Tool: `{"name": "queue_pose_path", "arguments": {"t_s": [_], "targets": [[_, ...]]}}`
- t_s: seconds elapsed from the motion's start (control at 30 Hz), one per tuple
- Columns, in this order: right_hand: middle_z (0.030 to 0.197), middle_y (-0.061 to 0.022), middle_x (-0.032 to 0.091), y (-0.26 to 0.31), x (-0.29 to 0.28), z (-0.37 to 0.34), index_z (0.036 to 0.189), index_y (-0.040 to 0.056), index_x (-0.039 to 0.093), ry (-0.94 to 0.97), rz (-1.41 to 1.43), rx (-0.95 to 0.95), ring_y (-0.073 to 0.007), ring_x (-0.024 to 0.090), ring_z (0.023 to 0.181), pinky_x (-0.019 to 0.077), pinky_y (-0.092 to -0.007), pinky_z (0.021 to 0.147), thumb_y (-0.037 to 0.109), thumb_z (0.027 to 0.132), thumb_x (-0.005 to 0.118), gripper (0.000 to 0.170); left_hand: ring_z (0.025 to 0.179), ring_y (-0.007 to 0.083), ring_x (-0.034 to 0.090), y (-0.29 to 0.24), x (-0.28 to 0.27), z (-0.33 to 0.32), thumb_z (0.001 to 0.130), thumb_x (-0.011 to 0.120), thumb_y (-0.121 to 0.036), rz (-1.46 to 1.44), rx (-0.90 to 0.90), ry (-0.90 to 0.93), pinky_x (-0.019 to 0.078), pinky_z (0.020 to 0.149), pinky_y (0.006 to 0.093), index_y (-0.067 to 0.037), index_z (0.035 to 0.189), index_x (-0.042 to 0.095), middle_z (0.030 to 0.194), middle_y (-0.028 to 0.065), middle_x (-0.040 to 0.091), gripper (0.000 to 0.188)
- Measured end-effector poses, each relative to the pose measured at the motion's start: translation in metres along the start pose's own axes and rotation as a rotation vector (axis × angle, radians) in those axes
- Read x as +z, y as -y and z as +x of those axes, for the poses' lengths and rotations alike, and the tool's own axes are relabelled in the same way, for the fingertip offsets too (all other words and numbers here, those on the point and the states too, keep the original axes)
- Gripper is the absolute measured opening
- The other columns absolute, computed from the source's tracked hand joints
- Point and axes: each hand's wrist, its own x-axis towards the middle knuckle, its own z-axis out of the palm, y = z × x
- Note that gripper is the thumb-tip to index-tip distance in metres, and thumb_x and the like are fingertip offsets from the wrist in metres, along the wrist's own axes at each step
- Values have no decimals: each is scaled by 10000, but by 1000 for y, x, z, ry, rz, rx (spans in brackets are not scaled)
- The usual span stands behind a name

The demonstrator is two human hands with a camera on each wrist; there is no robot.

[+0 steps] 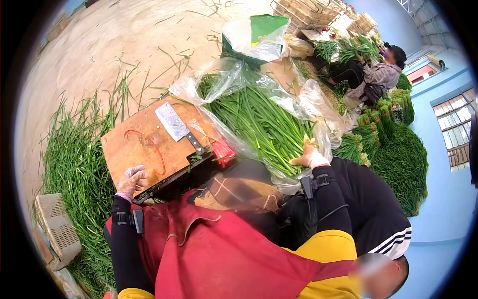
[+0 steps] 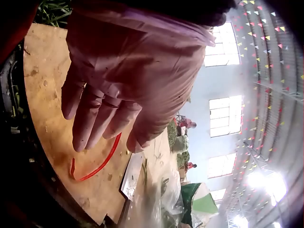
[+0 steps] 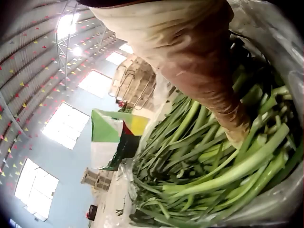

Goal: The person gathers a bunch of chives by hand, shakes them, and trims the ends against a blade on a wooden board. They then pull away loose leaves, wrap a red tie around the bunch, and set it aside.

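My gloved left hand (image 1: pixel 131 182) hovers by the near-left edge of a wooden cutting board (image 1: pixel 124 134), fingers loosely extended, nothing in the palm. A red strip (image 2: pixel 102 166) lies curved on the board beyond its fingertips. On the far side a cleaver (image 1: pixel 172 122) rests flat, its black handle toward the board's right edge. My gloved right hand (image 1: pixel 312 157) reaches among long green stalks (image 1: pixel 259 124) in a clear plastic bag (image 1: pixel 224 87), at their pale ends. In the right wrist view the thumb dips between stalks (image 3: pixel 228 175); the other fingers are hidden, so I cannot tell whether they grip.
Loose greens (image 1: pixel 79 149) are heaped left of the board, by a plastic crate (image 1: pixel 59 226). Red ties (image 1: pixel 222 150) lie at the board's right corner. A person (image 1: pixel 383 269) sits close on my right; another person (image 1: pixel 376 74) sits farther back among bundled greens (image 1: pixel 398 164).
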Motion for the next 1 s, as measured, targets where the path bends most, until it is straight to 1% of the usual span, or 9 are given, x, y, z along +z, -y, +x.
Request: {"name": "queue_pose_path", "arguments": {"t_s": [0.1,0.2,0.3,0.33,0.47,0.6,0.77,0.87,1.0], "targets": [[1547,-277,140,-9,-3,12,1530,105,-32,-7,-3,23,-426,287,1389,304,-376,1132,446,558,886,1380,606,106,618,-1,7,3,842,649,-273,-8,24,0,461,518,216,-30,1247,537,906,51,691,485],[1356,-285,485,-20,-16,13,1520,28,55,76,97,-16,-345,498,1262,415,-363,1036,401,593,857,1282,602,108,616,7,9,-4,842,645,-256,10,-17,-2,455,506,212,-27,1244,539,921,59,687,475],[1306,-268,538,-27,-17,28,1500,3,190,24,86,-27,-343,538,1215,436,-363,1008,356,631,817,1128,601,111,618,8,6,-6,843,646,-251,-25,-17,-1,451,503,210,-30,1235,546,925,60,688,462],[1301,-261,545,-28,-20,26,1452,-18,318,8,109,-36,-349,542,1207,435,-360,1009,322,651,787,988,601,111,618,9,5,-7,843,646,-251,-25,-18,-2,451,503,210,-30,1235,546,925,60,688,462],[1346,-247,517,-27,-26,13,1425,-53,345,54,254,-72,-325,518,1247,417,-346,1034,373,626,827,1026,596,106,617,16,6,-10,850,648,-248,-65,-16,-3,430,489,201,-25,1222,548,918,58,689,445],[1563,-265,71,-22,16,18,1508,9,-50,22,257,-88,-338,105,1463,170,-359,1184,553,574,852,1408,588,102,628,26,5,-6,874,642,-276,-1,-8,-3,431,467,189,-38,1229,543,894,45,695,438],[1539,-287,160,-8,22,-1,1508,36,-88,-103,82,-31,-353,215,1436,238,-368,1157,522,552,872,1440,585,92,620,25,10,-9,855,648,-245,14,-30,-21,423,477,191,-38,1213,552,881,40,690,424],[1327,-298,502,-20,9,19,1508,10,-29,-9,130,-52,-352,530,1221,429,-348,1027,438,596,860,1343,574,86,608,27,10,-9,825,673,-233,23,-46,-29,407,486,196,-31,1209,555,875,27,682,449],[1324,-229,539,-3,-59,10,1375,-20,443,41,-42,-46,-327,548,1204,445,-359,1010,388,640,814,919,567,84,597,22,12,-12,800,683,-223,28,-53,-4,400,491,202,-15,1223,544,867,11,666,491]]}}
